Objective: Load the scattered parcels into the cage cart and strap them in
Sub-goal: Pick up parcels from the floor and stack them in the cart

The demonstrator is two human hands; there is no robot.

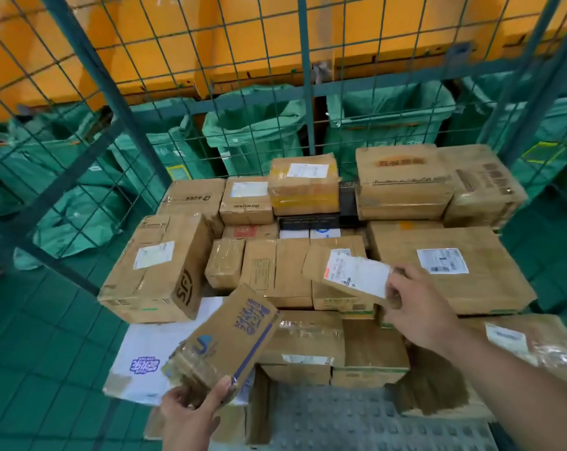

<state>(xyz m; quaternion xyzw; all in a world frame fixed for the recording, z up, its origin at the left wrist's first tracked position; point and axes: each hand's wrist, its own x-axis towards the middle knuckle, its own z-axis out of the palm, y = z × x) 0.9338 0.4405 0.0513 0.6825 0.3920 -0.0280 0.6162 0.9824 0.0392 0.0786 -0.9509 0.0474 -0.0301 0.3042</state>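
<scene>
Left hand point(191, 415) round taped parcel point(223, 336), right hand point(418, 307) round labelled parcel point(350, 275); studded cart floor point(357, 421), green sacks point(256, 125) beyond.

Left hand point(191, 408) grips near end of tilted brown box point(230, 336) with blue print, low at cart front. Right hand point(415, 307) pinches flat parcel point(350, 275) with white label, above middle of stack. Cage cart point(304, 92): green mesh walls, cardboard boxes point(155, 268) layered inside. White carton point(145, 349) lies flat beneath left boxes. Green sacks point(256, 125) and orange bins point(177, 43) behind mesh.
</scene>
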